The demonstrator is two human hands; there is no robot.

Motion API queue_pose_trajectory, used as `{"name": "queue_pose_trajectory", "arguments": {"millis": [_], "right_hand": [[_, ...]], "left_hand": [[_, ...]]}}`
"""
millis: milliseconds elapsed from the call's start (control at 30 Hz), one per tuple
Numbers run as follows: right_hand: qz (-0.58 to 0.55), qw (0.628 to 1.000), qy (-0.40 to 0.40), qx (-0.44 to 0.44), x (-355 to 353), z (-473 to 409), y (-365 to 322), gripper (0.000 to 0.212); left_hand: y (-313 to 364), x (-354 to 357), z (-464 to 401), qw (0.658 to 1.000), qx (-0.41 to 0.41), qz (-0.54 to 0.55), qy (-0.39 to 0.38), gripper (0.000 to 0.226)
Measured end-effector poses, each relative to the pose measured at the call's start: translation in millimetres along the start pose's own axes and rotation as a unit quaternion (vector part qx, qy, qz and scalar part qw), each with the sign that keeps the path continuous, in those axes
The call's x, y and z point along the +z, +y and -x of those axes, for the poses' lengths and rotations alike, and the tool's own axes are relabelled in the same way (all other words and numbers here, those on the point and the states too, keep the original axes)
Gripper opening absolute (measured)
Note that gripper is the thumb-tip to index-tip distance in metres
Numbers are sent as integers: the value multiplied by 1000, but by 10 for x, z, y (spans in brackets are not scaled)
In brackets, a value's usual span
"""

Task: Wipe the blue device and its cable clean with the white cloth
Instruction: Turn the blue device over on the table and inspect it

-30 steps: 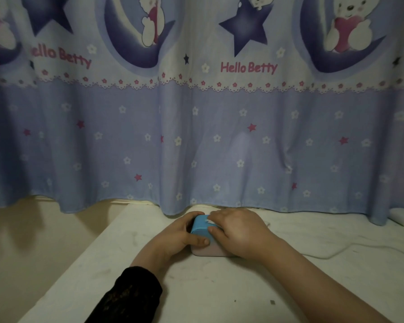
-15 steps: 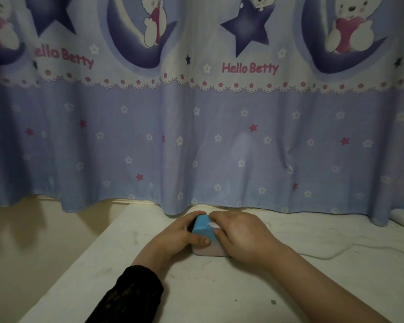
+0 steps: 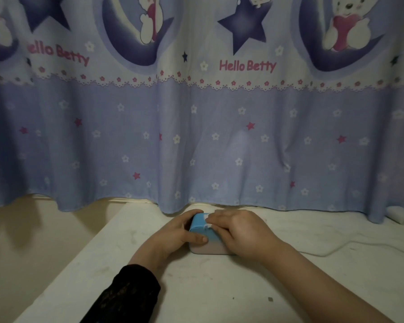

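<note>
A person's two hands meet over a small blue device (image 3: 200,226) resting on a scuffed white table (image 3: 196,287), close to the hem of a blue curtain (image 3: 196,136) printed with stars, cartoon animals and the words "Hello Betty". The device has a blue top and a pale pinkish lower body, and it sits between the two hands.

The left hand (image 3: 175,234), with a dark lace sleeve (image 3: 126,297) on its forearm, grips the device from the left: the thumb lies along the near face and the fingers curl over the far edge. The right hand (image 3: 238,231) lies palm-down over the right part of the device, its fingers closed and pressing a white cloth (image 3: 207,221) against the blue top. Only a small scrap of cloth shows at the fingertips; the rest is hidden under the hand.

Compared with half a second ago, the hands keep nearly the same hold. The right fingertips have shifted slightly, and a little more blue top shows to their left. The device has not moved on the table.

A thin white cable (image 3: 336,249) trails across the table to the right of the right forearm, and a white plug-like object (image 3: 399,215) lies at the far right near the curtain.
</note>
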State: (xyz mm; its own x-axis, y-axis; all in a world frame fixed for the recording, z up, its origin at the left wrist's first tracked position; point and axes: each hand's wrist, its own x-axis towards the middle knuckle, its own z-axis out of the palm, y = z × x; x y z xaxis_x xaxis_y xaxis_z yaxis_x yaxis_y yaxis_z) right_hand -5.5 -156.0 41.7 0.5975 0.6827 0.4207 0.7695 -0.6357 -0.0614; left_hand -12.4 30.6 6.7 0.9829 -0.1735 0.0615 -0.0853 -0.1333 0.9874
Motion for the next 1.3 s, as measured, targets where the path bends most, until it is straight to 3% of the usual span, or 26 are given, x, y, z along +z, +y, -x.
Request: {"name": "queue_pose_trajectory", "arguments": {"millis": [133,333,533,633,767,933,1000,1167,1300], "right_hand": [[50,996,21,65,-1,-4,83,34],[16,1000,-6,8,18,8,37,46],[60,995,-10,79,-23,16,101,36],[87,995,12,48,-16,44,63,42],[18,1000,-12,5,-8,68,15,57],[53,996,-7,71,-18,54,130,39],[76,995,11,58,-12,57,100,40],[13,1000,-3,26,-33,102,99,45],[38,997,-12,72,-31,115,190,38]], "left_hand": [[21,21,25,1000,5,6,-6,65],[11,7,12,1000,7,11,-12,62],[0,3,1,1000,9,5,-8,59],[-14,-8,-7,1000,9,3,-8,65],[-27,-22,-15,1000,9,5,-10,65],[-25,-12,-6,1000,7,8,-13,65],[-29,-18,-12,1000,5,13,-18,65],[-56,-39,-30,1000,6,14,-23,68],[-64,-30,-31,1000,2,18,-6,66]]}}
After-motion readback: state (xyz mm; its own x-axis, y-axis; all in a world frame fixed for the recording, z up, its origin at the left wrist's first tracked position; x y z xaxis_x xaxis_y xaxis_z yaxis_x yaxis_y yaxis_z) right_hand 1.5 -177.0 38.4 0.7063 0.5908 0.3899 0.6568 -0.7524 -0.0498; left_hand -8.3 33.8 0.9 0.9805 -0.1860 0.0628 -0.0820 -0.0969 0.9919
